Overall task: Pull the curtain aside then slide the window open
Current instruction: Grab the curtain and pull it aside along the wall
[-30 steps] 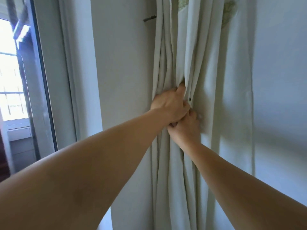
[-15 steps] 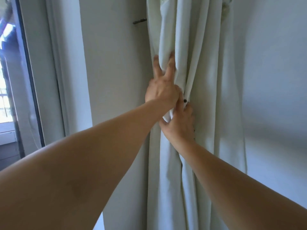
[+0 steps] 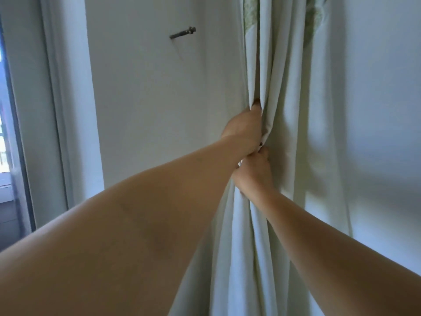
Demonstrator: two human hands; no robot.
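Left hand [image 3: 242, 131] fingers clenched into the curtain [image 3: 293, 137] folds, fingertips buried in the cloth. Right hand [image 3: 252, 174] just below, touching the left, fingers gripping the same bunched folds, thumb up. Curtain gathered into a bundle against the wall [image 3: 159, 99], hanging at centre-right, green pattern near top. Metal bolt [image 3: 183, 33] sticks out of the wall left of the curtain. Window [image 3: 3, 124] at far left edge, frame [image 3: 25, 110] beside it; probably shut, but too little shows to tell.
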